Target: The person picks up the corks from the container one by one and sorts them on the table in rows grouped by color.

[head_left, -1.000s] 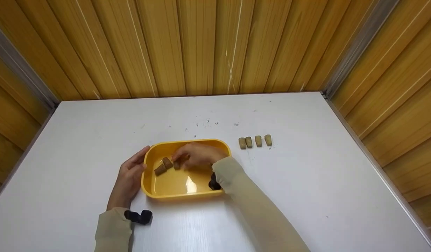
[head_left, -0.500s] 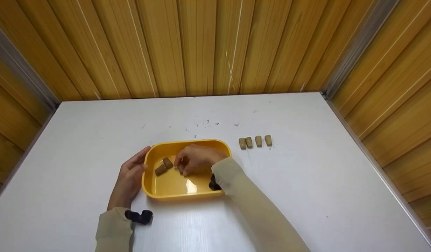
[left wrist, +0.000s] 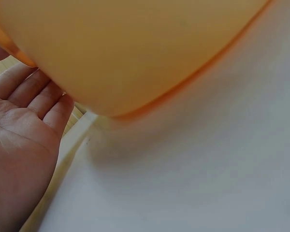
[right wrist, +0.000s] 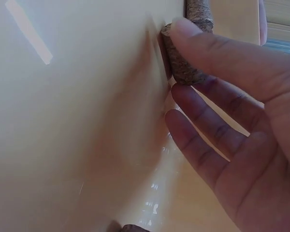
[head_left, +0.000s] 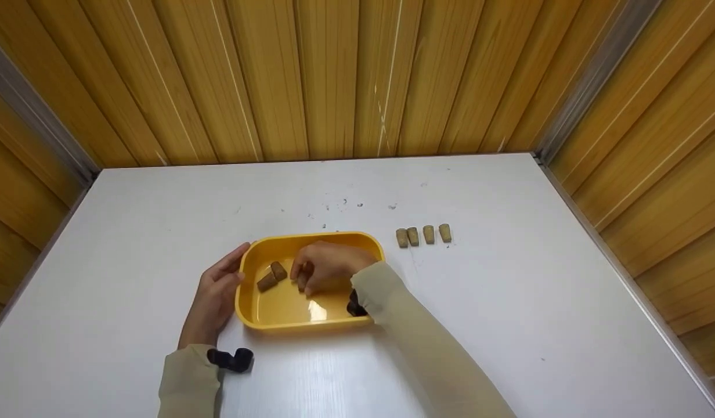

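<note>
A shallow yellow tray [head_left: 308, 326] sits on the white table. Along its left wall rests my left hand [head_left: 217, 293], thumb at the rim and fingers nearly straight against the outside; in the left wrist view, the tray covers those fingertips. My right hand [head_left: 331, 264] reaches inside the tray. Its thumb and fingers pinch a brown tapered cork [right wrist: 181, 60], mostly hidden in the head view. Two more corks, one lying slanted [head_left: 267, 282] and one touching its upper end [head_left: 278, 270], lie left of the right hand on the tray floor.
Several lighter corks [head_left: 429, 234] form a row on the table [head_left: 508, 302], right of the tray. Dark specks [head_left: 345, 202] dot the surface behind it. Wood-patterned panels [head_left: 328, 81] wall the back and sides.
My right hand has shifted slightly right and toward me inside the tray, its cork turning and becoming more covered by the fingers. The left hand keeps its place.
</note>
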